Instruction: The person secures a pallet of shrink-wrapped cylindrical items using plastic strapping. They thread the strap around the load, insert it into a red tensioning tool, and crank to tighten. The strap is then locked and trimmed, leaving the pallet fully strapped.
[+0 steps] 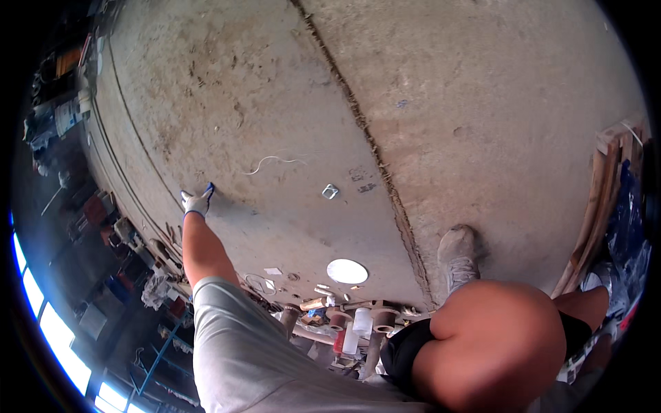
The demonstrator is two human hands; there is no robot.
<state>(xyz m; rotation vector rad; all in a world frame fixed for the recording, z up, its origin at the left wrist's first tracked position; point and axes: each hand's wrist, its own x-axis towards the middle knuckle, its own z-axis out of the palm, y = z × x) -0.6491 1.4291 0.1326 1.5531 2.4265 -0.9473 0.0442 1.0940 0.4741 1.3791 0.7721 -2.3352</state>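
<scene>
My left hand (197,201), in a white work glove with blue fingertips, reaches out over the concrete floor (289,89) on the left. Its fingers are spread apart and I see nothing held in them. A thin pale strand of string or wire (272,161) lies on the floor to the right of the hand. Farther right is a small square metal piece (330,191) with an opening in it. Nearer my body, a white round disc (347,271) lies flat. My right hand does not show in the picture.
A dirt-filled crack (358,117) runs across the floor. My shoe (460,251) stands right of it. Wooden boards (585,227) and blue plastic sheeting (623,213) are at the right edge. Rusty flanged pipe pieces (383,320) and white cylinders (361,321) lie close below; clutter lines the left.
</scene>
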